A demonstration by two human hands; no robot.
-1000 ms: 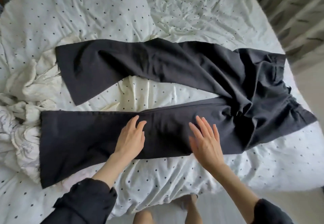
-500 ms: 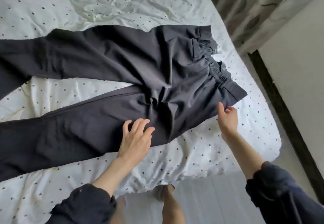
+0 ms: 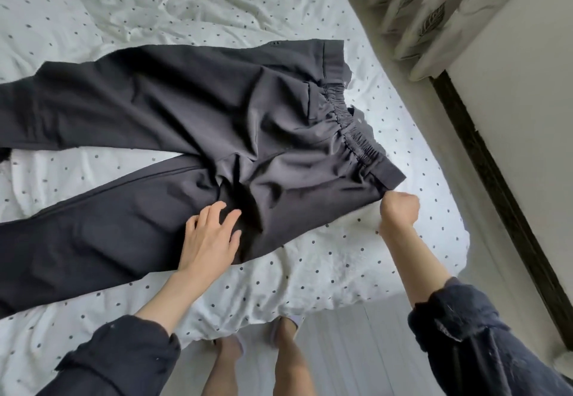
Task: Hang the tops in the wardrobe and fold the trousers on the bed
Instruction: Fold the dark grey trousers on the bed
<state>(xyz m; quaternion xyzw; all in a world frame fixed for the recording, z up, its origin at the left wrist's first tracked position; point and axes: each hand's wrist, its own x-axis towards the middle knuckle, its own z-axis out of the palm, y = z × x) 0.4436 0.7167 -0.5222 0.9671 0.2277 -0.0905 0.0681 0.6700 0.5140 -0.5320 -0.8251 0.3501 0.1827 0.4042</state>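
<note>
Dark grey trousers lie spread on the bed, legs running off to the left and the elastic waistband to the right. My left hand rests flat with spread fingers on the near leg just below the crotch. My right hand is curled into a fist at the near corner of the waistband and grips the fabric edge there. The far ends of both legs are out of view.
The bed's white, black-dotted cover is wrinkled at the back. Patterned curtains hang at the upper right, next to a pale wall with a dark skirting strip. My bare feet stand on a grey floor at the bed's edge.
The view has swung right along the trousers toward the waistband. My left hand slid up the near leg to the crotch. My right hand left the leg and closed on the waistband corner.
</note>
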